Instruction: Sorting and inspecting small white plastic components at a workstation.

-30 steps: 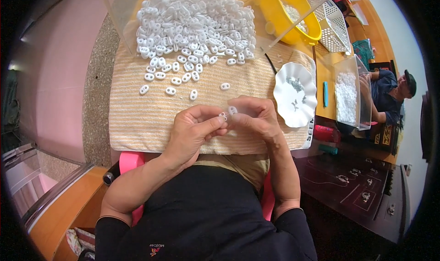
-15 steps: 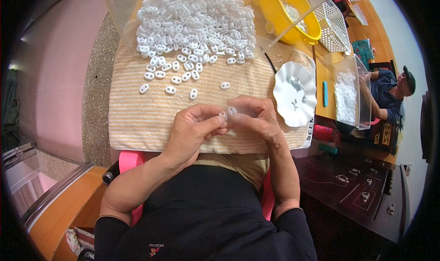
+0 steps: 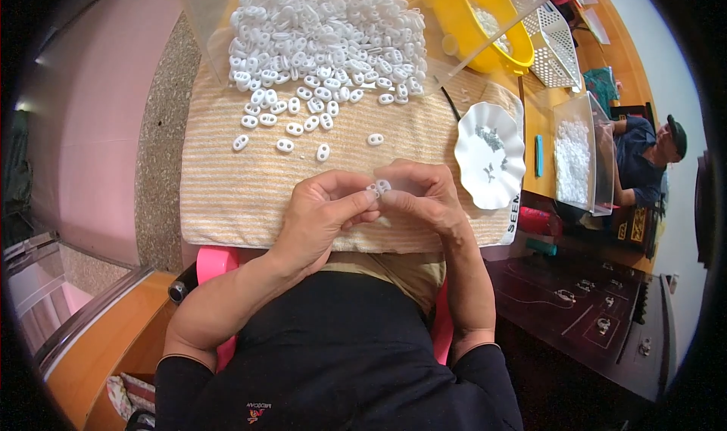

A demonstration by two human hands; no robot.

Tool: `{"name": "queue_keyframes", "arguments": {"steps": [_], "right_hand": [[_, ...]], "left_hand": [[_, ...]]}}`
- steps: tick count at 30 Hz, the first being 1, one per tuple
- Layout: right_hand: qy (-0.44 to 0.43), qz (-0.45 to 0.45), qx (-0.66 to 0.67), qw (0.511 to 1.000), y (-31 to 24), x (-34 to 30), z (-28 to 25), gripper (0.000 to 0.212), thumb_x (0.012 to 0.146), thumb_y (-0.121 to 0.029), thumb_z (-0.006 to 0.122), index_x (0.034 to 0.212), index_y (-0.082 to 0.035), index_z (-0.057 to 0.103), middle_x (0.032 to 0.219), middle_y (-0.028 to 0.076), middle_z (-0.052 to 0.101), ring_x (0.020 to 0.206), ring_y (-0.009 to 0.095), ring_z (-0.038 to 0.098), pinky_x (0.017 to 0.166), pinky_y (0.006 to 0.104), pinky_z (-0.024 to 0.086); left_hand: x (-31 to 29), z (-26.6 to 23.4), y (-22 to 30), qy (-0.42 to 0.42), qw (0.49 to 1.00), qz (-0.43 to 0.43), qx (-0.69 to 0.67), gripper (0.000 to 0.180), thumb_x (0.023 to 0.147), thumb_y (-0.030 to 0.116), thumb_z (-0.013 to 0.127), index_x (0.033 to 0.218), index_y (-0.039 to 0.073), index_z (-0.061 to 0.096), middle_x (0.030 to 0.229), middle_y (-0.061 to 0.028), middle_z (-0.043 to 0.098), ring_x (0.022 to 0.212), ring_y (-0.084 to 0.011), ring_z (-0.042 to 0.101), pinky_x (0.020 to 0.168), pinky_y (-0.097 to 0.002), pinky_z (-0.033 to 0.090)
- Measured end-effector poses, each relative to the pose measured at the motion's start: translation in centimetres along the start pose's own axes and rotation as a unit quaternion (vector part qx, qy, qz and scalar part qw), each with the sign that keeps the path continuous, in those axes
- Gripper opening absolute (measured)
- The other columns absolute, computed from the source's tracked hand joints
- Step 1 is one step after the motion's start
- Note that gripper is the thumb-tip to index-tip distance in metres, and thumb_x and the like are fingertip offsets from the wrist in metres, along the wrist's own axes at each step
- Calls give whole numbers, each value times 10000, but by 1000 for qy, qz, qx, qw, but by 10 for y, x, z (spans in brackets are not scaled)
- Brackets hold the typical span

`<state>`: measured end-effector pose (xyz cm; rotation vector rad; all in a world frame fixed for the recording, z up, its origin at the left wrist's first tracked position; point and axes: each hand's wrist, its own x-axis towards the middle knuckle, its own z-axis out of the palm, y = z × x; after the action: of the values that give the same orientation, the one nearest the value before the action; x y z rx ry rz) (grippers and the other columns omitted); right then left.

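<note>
Over the near part of a striped towel (image 3: 227, 204), my two hands meet with their fingertips almost touching. My left hand (image 3: 322, 208) pinches a small whitish piece (image 3: 372, 191), mostly hidden by the thumb and forefinger. Between thumb and forefinger of my right hand (image 3: 432, 200) is a white oval two-hole plastic piece (image 3: 383, 185). The two pieces sit against each other or very close; I cannot tell if they are joined. Beyond my hands lie several loose white two-hole pieces (image 3: 323, 152), in front of a big heap of them (image 3: 326, 37).
Right of my hands stands a white wavy-rimmed dish (image 3: 509, 190) with small grey bits. A yellow basin (image 3: 447, 22), a white perforated basket (image 3: 556, 56) and a clear bin of white pieces (image 3: 603, 181) lie farther right. Another person (image 3: 640, 155) sits by that bin.
My left hand has shifted slightly right, bringing its small piece up to the two-hole piece in my right hand; a gap showed between them before. The other person's arm has lowered.
</note>
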<state>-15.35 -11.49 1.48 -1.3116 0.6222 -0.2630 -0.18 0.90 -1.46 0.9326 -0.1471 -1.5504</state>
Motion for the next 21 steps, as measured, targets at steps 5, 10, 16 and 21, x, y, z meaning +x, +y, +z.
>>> {"name": "queue_keyframes", "arguments": {"steps": [5,10,16,21], "right_hand": [[-10,-3,12,1000,3,0,-2,239,840,-18,692,1067,47,655,949,59,661,882,123,621,794,257,487],[-17,-14,-19,1000,6,0,-2,252,843,-7,682,1086,50,650,971,72,668,897,133,630,796,263,497],[-16,-9,-3,1000,3,0,-1,243,845,-11,679,1079,53,653,978,78,672,890,136,635,792,265,502],[-5,-1,8,1000,4,-1,0,239,847,-18,679,1074,51,655,976,79,673,887,136,635,790,264,501]], "left_hand": [[0,-1,-2,-6,1000,6,-6,148,879,42,646,1023,10,631,911,-82,684,766,-131,664,718,-238,559],[0,0,-2,-4,1000,8,-11,152,878,41,647,1024,4,629,918,-93,685,773,-135,668,711,-241,562],[1,-1,-3,-8,1000,10,-10,160,880,39,644,1035,4,624,921,-95,683,776,-138,668,718,-244,565],[0,0,-1,-15,999,5,-37,151,881,35,644,1026,12,611,924,-96,681,778,-143,670,721,-246,568]]}}
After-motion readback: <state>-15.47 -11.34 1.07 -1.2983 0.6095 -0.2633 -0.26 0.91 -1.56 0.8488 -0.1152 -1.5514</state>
